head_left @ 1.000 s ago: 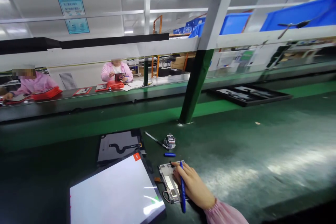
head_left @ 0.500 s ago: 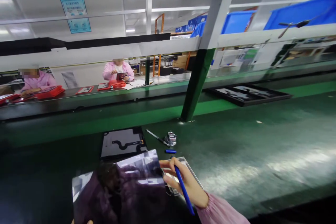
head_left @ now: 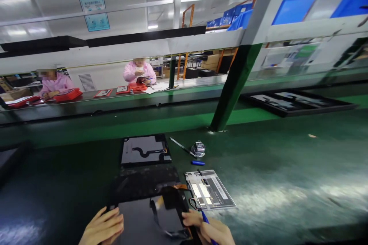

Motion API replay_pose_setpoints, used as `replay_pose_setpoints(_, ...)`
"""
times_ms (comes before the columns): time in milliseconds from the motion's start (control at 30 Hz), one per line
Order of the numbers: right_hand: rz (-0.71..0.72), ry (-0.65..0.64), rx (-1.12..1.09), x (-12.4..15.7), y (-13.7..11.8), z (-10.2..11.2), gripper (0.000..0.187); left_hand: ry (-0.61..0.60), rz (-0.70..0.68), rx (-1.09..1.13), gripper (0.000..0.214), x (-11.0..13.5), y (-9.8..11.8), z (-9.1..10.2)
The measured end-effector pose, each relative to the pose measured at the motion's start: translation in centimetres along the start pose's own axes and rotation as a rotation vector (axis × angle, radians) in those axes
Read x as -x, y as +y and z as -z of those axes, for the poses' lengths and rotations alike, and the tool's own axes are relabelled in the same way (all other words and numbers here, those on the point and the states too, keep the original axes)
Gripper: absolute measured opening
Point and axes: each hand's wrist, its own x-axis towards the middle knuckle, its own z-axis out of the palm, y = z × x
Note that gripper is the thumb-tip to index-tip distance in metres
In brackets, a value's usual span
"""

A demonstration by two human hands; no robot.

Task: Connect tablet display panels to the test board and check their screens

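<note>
My feed's bottom edge crops the left hand (head_left: 102,227) and the flat grey-and-black panel (head_left: 133,220). The right hand (head_left: 218,232) hides part of the slim blue pen (head_left: 205,217). I cannot read the tiny print on the pale-blue rectangular poster (head_left: 92,4).

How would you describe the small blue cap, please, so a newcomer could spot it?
Find the slanting post on the green bench. Nearer the camera, left of its foot, sits a silver gadget. The cap lies just nearer still: blue, unlike that gadget, and loose, unlike the pen in the right hand.
</note>
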Motion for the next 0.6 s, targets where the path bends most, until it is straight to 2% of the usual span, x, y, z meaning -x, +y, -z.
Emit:
replay_pose_setpoints(133,-0.086,-0.007,0.042,-1.5,0.4,0.3,0.041,0.103,-0.088,-0.057,0.034,0.6,1.2,-0.5)
replay_pose_setpoints(233,-0.164,0.089,0.007,-2.8,-0.8,0.3,0.032,0.144,-0.097,-0.140,0.050,0.7,2.9,0.4)
replay_pose_setpoints(333,-0.284,0.142,-0.035,-3.4,-1.8,-0.8,0.037,0.038,-0.075,-0.289,0.065,0.4,3.5,1.5)
replay_pose_setpoints(433,-0.386,0.135,-0.015,-3.5,-1.5,-2.0,0.046,-0.049,-0.060,-0.413,0.078,0.3,3.2,2.2)
replay_pose_setpoints(500,-0.401,0.143,0.025,-3.5,-0.9,-2.4,0.050,0.011,-0.044,-0.420,0.075,0.3,3.3,2.2)
replay_pose_setpoints(600,-0.315,0.157,0.124,-3.7,-0.2,-2.6,0.051,0.181,0.061,-0.232,0.048,-0.4,5.2,1.6)
